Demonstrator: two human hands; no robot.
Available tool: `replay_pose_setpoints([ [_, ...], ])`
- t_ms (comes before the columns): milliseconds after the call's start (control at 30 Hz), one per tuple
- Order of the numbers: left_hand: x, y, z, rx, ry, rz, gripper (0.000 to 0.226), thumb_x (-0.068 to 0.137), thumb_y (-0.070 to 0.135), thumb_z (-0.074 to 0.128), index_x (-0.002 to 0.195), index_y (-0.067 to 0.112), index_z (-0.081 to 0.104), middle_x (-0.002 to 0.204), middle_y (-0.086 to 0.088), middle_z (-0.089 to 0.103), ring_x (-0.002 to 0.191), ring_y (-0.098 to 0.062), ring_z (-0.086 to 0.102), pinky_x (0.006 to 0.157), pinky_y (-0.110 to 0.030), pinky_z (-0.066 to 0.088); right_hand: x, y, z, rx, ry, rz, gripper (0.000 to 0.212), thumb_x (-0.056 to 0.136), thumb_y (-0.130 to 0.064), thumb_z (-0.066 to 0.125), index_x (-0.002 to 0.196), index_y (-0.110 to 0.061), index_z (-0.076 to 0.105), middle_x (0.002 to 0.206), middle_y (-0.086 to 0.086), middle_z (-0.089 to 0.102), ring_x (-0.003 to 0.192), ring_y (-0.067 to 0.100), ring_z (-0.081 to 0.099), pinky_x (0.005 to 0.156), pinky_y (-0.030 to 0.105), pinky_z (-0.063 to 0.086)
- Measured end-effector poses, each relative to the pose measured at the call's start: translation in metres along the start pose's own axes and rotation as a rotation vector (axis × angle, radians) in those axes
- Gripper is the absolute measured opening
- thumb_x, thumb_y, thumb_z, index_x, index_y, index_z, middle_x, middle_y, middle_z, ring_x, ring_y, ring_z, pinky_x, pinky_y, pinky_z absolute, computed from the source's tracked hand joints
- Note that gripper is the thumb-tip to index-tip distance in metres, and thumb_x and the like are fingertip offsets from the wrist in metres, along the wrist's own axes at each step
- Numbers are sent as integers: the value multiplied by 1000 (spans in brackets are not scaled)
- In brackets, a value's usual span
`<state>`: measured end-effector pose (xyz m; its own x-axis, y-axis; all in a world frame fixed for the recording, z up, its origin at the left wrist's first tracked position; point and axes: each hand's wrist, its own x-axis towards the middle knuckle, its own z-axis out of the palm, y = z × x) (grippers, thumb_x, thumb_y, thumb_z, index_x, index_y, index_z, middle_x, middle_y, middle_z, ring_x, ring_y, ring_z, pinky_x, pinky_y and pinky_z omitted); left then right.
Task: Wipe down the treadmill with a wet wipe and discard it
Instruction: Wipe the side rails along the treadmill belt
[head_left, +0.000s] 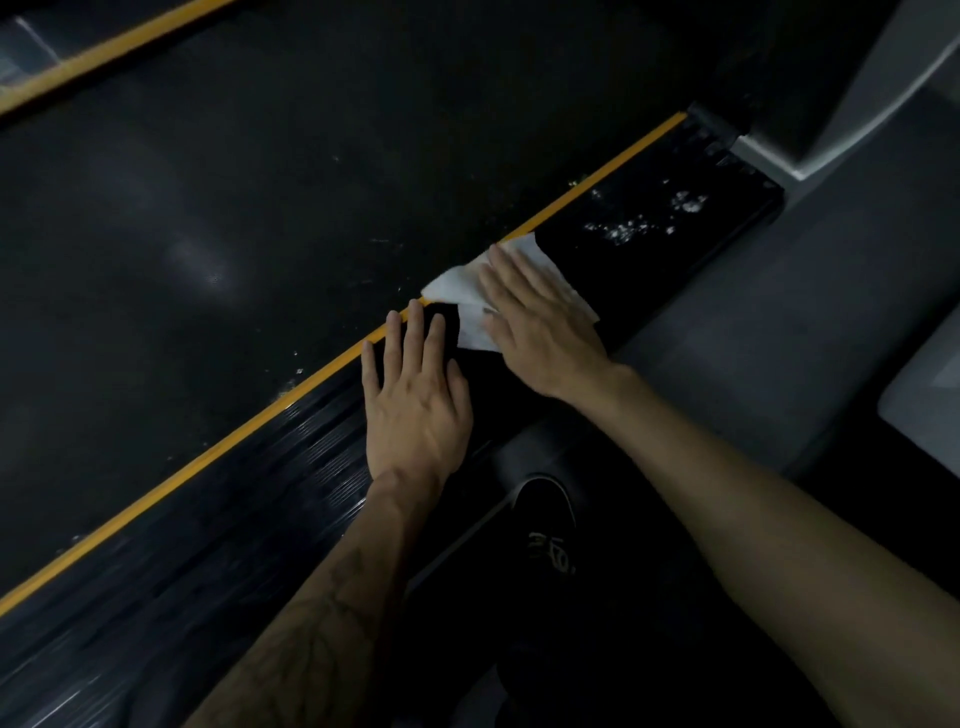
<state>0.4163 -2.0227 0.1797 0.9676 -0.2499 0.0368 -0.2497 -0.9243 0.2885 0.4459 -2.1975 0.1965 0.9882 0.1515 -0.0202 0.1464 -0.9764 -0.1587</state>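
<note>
Right hand (540, 322) flat, fingers straight, pressing crumpled white wet wipe (470, 299) onto glossy black side rail of treadmill (670, 260); no pinch or curl round the wipe, just palm pressure. Left hand (415, 400) also flat and empty, resting on same rail just behind, fingertips touching thin yellow edge strip (332, 366). Wipe sits about mid-rail, its inner corner overlapping the yellow strip toward wide dark running belt (208, 218).

Ahead of wipe, toward grey plastic upright base (810, 150): patch of whitish smears/droplets (639, 223), not yet wiped. More pale specks along belt edge near strip. Black shoe (545, 519) below on grey floor.

Risks, judged from here:
- Wipe only pinned by flat palm, so could bunch or slip out on a fast push, esp. on wet gloss.
- Loose corner may snag at strip/belt gap.
- Smears may just spread w/o firm pressure or a fresh fold.
- Weight on both palms on slick rail → possible slip.
- Dim light; missed spots likely.
</note>
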Motion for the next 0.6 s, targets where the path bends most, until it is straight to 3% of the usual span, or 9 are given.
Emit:
replay_pose_setpoints([
  [67,0,0,0,-5,-5,-1,60,107,39,16,163,18,25,173,-2,8,160,-18,-4,130,-49,0,4,17,-5,-27,-4,0,66,107,-48,15,162,-11,21,171,10,12,159,23,9,129,41,8],
  [200,0,1,-2,-7,-17,-6,61,107,40,15,163,18,24,173,-2,6,160,-18,-5,129,-50,1,21,20,-8,-16,-6,236,64,111,-43,24,163,-8,11,172,12,4,159,23,-1,129,38,-1],
  [300,0,1,-3,-11,-16,-1,61,107,40,15,163,18,25,173,-2,7,160,-18,-4,129,-50,1,5,-3,3,22,-3,174,69,109,-48,20,163,-5,14,171,13,6,159,23,2,128,38,-2],
  [400,0,2,-4,-16,-15,-3,61,107,40,15,163,18,25,173,-2,7,160,-18,-4,129,-50,2,0,15,-2,12,-25,95,76,104,-56,15,163,-8,14,172,10,7,159,20,3,129,39,2],
  [500,0,2,-3,-8,-14,-5,61,107,41,15,163,18,25,173,-2,7,160,-18,-4,129,-50,2,15,37,-10,-11,-52,231,69,110,-48,23,163,-7,8,172,10,2,159,20,-2,127,36,-4],
  [600,0,2,-3,-2,-16,-6,61,107,41,15,163,18,25,173,-2,7,160,-18,-4,129,-50,2,10,10,1,12,-6,269,71,109,-49,19,162,-3,8,172,15,1,159,24,-2,128,40,-1],
])
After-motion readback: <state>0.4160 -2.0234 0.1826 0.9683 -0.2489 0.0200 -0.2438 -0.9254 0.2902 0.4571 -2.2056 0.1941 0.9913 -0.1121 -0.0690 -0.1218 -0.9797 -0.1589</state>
